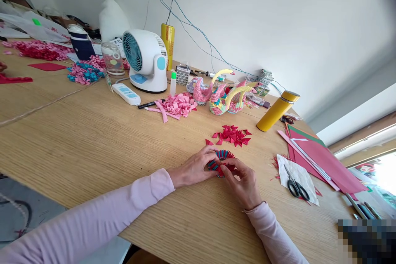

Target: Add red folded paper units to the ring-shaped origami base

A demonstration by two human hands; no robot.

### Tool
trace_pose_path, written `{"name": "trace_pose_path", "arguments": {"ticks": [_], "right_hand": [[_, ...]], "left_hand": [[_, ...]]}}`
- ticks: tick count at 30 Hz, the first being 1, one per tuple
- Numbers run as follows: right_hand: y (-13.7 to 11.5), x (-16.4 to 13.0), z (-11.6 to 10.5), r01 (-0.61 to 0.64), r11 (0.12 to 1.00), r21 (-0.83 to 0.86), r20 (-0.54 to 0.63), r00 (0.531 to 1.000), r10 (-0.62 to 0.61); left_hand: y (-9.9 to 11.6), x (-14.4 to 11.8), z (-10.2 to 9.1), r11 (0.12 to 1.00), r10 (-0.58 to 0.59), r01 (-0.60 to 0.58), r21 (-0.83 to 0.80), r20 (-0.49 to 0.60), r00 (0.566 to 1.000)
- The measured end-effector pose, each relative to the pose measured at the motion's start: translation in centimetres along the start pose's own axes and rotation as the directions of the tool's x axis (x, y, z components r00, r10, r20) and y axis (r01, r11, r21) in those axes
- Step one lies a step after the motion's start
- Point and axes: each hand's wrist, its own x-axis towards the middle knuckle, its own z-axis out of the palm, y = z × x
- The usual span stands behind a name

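Between my hands, on the wooden table [148,144], is a ring of folded paper pieces [225,154] in red and blue. My left hand [198,166] grips its left side, fingers curled round the rim. The fingers of my right hand [244,179] are pinched at its right front edge on a small red folded paper piece [221,170], which they partly hide. Just beyond the ring lies a loose heap of red paper triangles [233,135]. A pile of pink folded pieces [179,105] is farther back.
Finished paper swans [218,103] stand at the back, right of a white fan [148,60]. A yellow bottle [276,111], scissors [295,185] on a white tissue and red paper sheets [328,161] are to the right. At the far left edge, part of another person's hand [2,67] shows.
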Motion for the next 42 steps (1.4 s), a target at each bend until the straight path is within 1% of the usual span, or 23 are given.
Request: {"name": "trace_pose_path", "arguments": {"ticks": [8, 11, 15, 20, 23, 26, 28, 32, 37, 42], "right_hand": [[-0.4, 0.1, 0.0, -0.017, 1.0, 0.013, 0.024, 1.0, 0.016], [-0.4, 0.1, -0.1, 0.022, 0.998, -0.057, 0.042, 0.999, -0.019], [-0.3, 0.2, -0.2, 0.067, 0.981, -0.184, 0.068, 0.996, -0.056], [-0.4, 0.6, -0.4, 0.068, 0.976, -0.206, 0.086, 0.995, -0.051], [-0.5, 0.8, -0.5, 0.053, 0.971, -0.234, 0.089, 0.995, -0.032], [-0.4, 1.0, -0.6, 0.044, 0.962, -0.268, 0.091, 0.996, -0.02], [-0.3, 1.0, -0.8, 0.052, 0.959, -0.278, 0.088, 0.996, -0.029], [0.2, 1.2, -1.1, 0.078, 0.959, -0.274, 0.1, 0.994, -0.052], [0.4, 1.2, -1.5, 0.065, 0.96, -0.273, 0.13, 0.991, -0.031], [0.4, 1.1, -1.4, 0.065, 0.961, -0.268, 0.131, 0.991, -0.03]], "left_hand": [[0.4, 0.0, -0.1, 0.999, -0.032, 0.031, 0.036, 0.016, 0.999], [0.4, 0.0, -0.1, 0.999, -0.029, 0.029, 0.034, 0.018, 0.999], [0.3, -0.1, 0.1, 0.997, -0.07, 0.07, 0.021, 0.024, 0.997], [-0.1, 0.1, 0.3, 0.996, -0.091, 0.091, -0.001, 0.022, 0.996], [-0.4, 0.4, 0.2, 0.998, -0.059, 0.059, -0.031, 0.022, 0.998], [-0.7, 0.6, 0.1, 1.0, 0.017, -0.017, -0.008, 0.031, 0.999], [-0.9, 0.7, 0.0, 0.999, 0.047, -0.048, 0.016, 0.048, 0.998], [-1.2, 0.9, 0.0, 0.997, 0.053, -0.056, 0.051, 0.06, 0.997], [-1.3, 1.0, 0.0, 0.996, 0.058, -0.062, 0.064, 0.059, 0.997], [-1.0, 1.0, -0.1, 0.996, 0.062, -0.065, 0.063, 0.053, 0.997]]}}
